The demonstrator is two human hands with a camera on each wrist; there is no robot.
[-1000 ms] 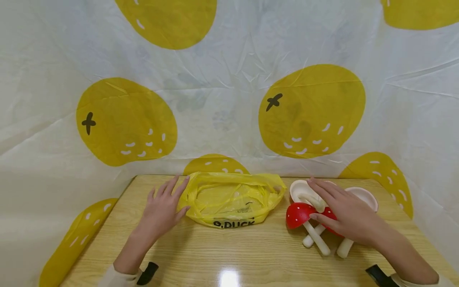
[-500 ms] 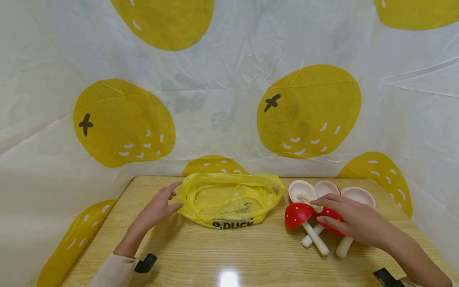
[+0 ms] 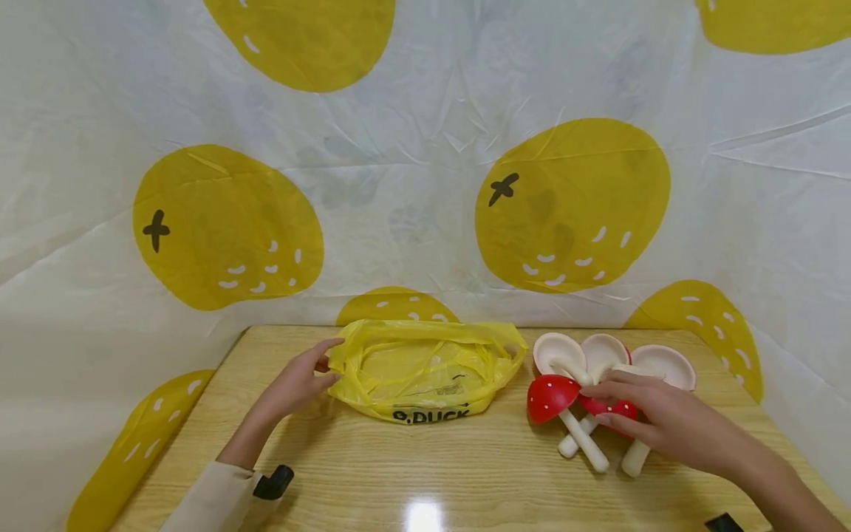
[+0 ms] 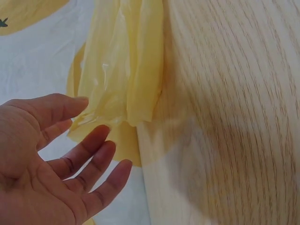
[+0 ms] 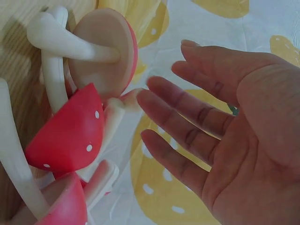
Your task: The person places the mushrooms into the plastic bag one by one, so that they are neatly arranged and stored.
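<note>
A crumpled yellow plastic bag [image 3: 425,330] lies on the table with its mouth gaping and black lettering along its front. My left hand [image 3: 297,384] is at the bag's left end, fingertips right at its edge. In the left wrist view, the thumb and fingers are spread loosely beside the yellow film [image 4: 145,61]. On the right is a heap of several toy mushrooms [image 3: 552,397], red caps dotted white, pale stems. My right hand [image 3: 671,425] hovers over the heap, partly hiding it. The right wrist view has its fingers relaxed and apart beside a red cap [image 5: 70,133].
The wooden table [image 3: 372,480] ends at the back against a white cloth [image 3: 399,207] printed with big yellow fruit. This cloth also hangs down at both sides. Three caps lie with their pale undersides [image 3: 665,363] up at the heap's back.
The left hand has drawn back from over the bag's left side to its edge, fingers less spread. The right hand has moved slightly right and nearer, uncovering more of the back caps.
</note>
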